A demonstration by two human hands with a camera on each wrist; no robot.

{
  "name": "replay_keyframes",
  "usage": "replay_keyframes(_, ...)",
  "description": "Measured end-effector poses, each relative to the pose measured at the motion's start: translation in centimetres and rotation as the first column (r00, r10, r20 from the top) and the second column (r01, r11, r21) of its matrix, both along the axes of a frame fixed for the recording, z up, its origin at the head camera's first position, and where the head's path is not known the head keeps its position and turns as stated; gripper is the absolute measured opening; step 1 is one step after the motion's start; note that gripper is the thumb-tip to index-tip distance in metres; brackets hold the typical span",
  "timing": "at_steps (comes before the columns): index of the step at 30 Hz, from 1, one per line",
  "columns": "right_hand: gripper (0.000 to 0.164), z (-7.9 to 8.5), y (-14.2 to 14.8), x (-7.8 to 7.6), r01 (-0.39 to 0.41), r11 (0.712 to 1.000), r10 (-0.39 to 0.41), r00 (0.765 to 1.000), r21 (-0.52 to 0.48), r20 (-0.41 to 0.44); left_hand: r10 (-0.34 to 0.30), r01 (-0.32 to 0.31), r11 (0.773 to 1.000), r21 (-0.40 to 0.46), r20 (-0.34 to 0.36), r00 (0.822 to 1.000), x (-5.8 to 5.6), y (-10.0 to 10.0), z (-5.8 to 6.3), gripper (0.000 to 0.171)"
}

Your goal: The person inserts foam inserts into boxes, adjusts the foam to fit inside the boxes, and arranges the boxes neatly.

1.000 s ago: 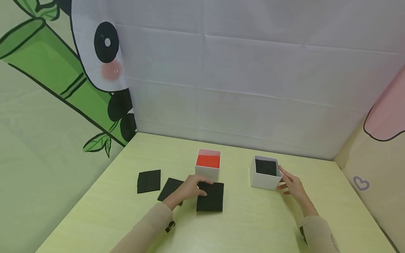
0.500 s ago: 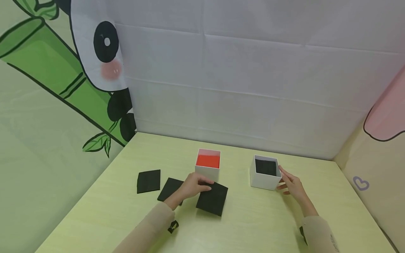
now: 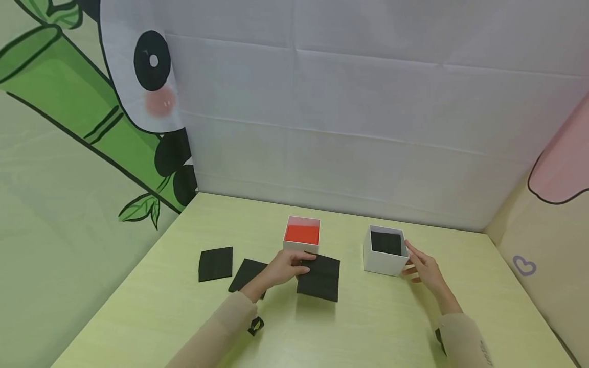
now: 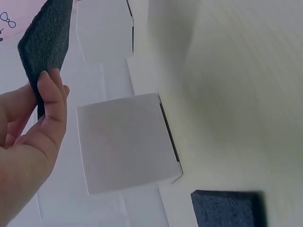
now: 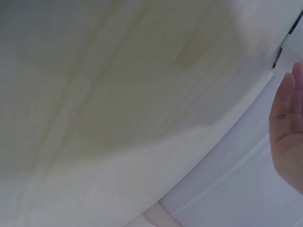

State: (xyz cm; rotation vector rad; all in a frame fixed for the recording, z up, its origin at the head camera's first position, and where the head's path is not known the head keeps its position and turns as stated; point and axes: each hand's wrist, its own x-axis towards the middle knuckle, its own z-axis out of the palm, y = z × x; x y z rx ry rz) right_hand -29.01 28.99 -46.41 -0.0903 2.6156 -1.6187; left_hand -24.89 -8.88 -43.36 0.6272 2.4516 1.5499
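Note:
My left hand [image 3: 285,267] pinches a black square pad [image 3: 321,278] by its edge, thumb on one face and fingers on the other. The pad is held above the table, its shadow below it. In the left wrist view the pad [image 4: 47,45] looks thick and felt-like. My right hand [image 3: 427,268] rests its straight fingers against the right side of a white box [image 3: 385,264], which contains black material [image 3: 386,243]. In the right wrist view that hand [image 5: 288,127] shows at the right edge. Behind the left hand stands a second white box [image 3: 287,245] with red material [image 3: 301,234] inside.
Two more black square pads lie on the table [image 3: 368,327] at the left: one flat by itself [image 3: 215,264], the other [image 3: 247,274] partly hidden by the left forearm. A pale fabric wall [image 3: 322,128] stands behind the table's far edge.
My left hand has lifted the black pad off the table and moved it slightly right and away from me, turning it on the way. The right hand and both boxes have stayed put.

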Motion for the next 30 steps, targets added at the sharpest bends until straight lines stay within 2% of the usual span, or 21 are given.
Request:
replay_keyframes(3, 0.051, 0.0, 0.0, 0.0, 0.001, 1.000, -0.001, 1.000, -0.001, 0.000, 0.016, -0.016, 1.000, 0.019, -0.003, 1.000, -0.1, 0.3, 0.1, 0.031)
replay_keyframes(11, 0.050, 0.1, 0.0, 0.1, -0.004, 1.000, 0.004, 1.000, -0.004, -0.003, 0.097, -0.102, 0.988, 0.113, 0.044, 0.994, -0.3, 1.2, 0.5, 0.030)
replay_keyframes(18, 0.049, 0.0, 0.0, 0.1, -0.012, 1.000, 0.012, 1.000, -0.010, -0.007, 0.128, -0.123, 0.975, 0.186, -0.016, 0.992, -0.8, 2.1, 0.6, 0.030)
replay_keyframes(25, 0.049, -0.2, 0.0, 0.1, -0.008, 1.000, 0.008, 1.000, -0.017, -0.010, 0.136, -0.118, 0.984, 0.133, -0.131, 0.982, -1.2, 3.2, 1.0, 0.028)
replay_keyframes(30, 0.050, 0.0, 0.0, 0.1, -0.007, 1.000, 0.006, 1.000, -0.018, -0.017, 0.153, -0.140, 0.984, 0.106, -0.128, 0.980, -1.8, 4.2, 1.3, 0.030)
